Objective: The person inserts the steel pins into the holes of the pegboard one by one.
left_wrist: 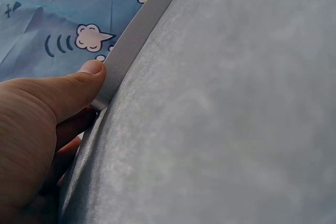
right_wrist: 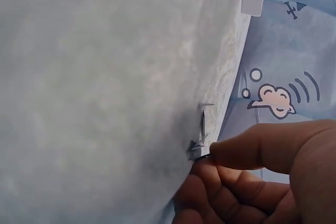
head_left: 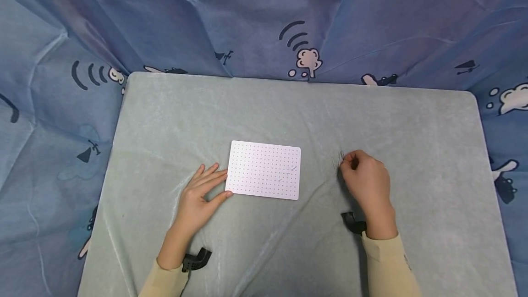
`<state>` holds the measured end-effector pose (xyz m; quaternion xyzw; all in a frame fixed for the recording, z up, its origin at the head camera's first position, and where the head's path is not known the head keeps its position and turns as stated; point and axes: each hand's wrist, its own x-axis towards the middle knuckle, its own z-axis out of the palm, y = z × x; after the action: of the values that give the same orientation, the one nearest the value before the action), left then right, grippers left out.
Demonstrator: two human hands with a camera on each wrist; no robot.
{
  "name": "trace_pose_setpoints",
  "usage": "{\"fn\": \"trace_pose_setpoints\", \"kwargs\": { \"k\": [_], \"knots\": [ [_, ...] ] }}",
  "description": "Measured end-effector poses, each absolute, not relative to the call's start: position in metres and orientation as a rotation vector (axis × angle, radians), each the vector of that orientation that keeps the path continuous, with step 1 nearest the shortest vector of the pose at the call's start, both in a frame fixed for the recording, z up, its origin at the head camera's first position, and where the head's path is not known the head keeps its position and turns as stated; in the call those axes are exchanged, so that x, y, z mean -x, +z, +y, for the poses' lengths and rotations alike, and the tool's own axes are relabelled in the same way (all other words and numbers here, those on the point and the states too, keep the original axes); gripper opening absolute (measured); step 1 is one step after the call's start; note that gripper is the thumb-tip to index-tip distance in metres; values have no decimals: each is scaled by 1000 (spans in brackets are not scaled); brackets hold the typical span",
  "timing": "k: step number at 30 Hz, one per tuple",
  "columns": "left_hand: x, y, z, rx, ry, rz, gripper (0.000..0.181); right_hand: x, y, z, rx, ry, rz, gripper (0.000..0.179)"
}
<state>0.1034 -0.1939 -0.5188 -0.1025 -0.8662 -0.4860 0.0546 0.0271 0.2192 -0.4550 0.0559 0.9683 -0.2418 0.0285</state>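
A white pegboard (head_left: 264, 168) with rows of small holes lies on the cloth-covered table. A few thin metal pins (head_left: 294, 168) stand in it near its right side. My left hand (head_left: 202, 198) rests at the board's left end, fingers spread and fairly straight, fingertips at the left edge and thumb at the near left corner. In the left wrist view the thumb (left_wrist: 94, 69) touches the board's side (left_wrist: 121, 59). To the right of the board, my right hand (head_left: 367, 178) pinches a thin metal pin (right_wrist: 202, 156) between thumb and forefinger, at a small bunch of pins (head_left: 340, 157).
Grey, lightly creased cloth (head_left: 288, 109) covers the table. A blue printed curtain (head_left: 264, 26) hangs behind the far edge and along the sides. Each wrist wears a black camera mount (head_left: 197, 259).
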Motion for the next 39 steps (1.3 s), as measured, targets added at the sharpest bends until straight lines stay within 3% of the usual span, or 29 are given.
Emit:
{"fn": "trace_pose_setpoints", "kwargs": {
  "k": [22, 30, 39],
  "knots": [
    [-103, -518, -193, 312, -1475, -2630, 52, -34, -437, 212, -248, -1089, 2927, 7],
    [-102, -516, -193, 313, -1467, -2633, 52, -43, -433, 189, -32, -1350, 2828, 6],
    [-102, -518, -193, 320, -1462, -2624, 53, -53, -436, 159, 275, -1461, 2748, 23]
  ]
}}
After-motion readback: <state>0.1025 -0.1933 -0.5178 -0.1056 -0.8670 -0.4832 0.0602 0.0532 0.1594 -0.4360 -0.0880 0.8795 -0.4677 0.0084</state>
